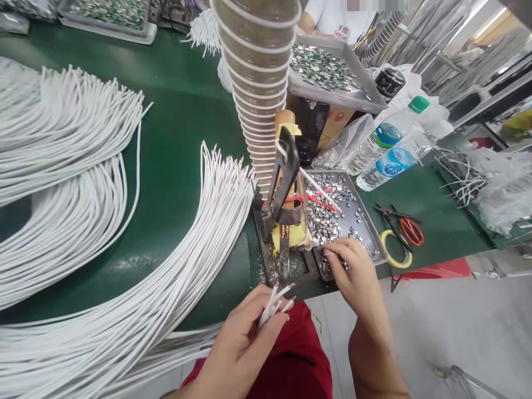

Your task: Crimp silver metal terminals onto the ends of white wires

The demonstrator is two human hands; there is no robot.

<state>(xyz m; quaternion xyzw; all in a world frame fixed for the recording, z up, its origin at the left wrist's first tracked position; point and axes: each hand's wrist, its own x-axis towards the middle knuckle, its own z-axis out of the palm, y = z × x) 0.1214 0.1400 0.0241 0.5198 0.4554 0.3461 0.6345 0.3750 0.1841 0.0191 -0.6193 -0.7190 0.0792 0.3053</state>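
Observation:
My left hand is closed around several white cables, their stripped reddish ends pointing up and away from me. To its right, my right hand pinches thumb and forefinger together over a small dark tray of tiny metal parts. Anything between those fingertips is too small to make out. Just left of the pinch stands a soldering iron, tip down in a black metal stand. Behind my right hand lies a grey tray of small shiny metal connectors.
A ribbed exhaust hose rises behind the iron. Large white cable bundles cover the left of the green table. Water bottles, pliers and yellow tape lie right. A bin of circuit boards and a person are behind.

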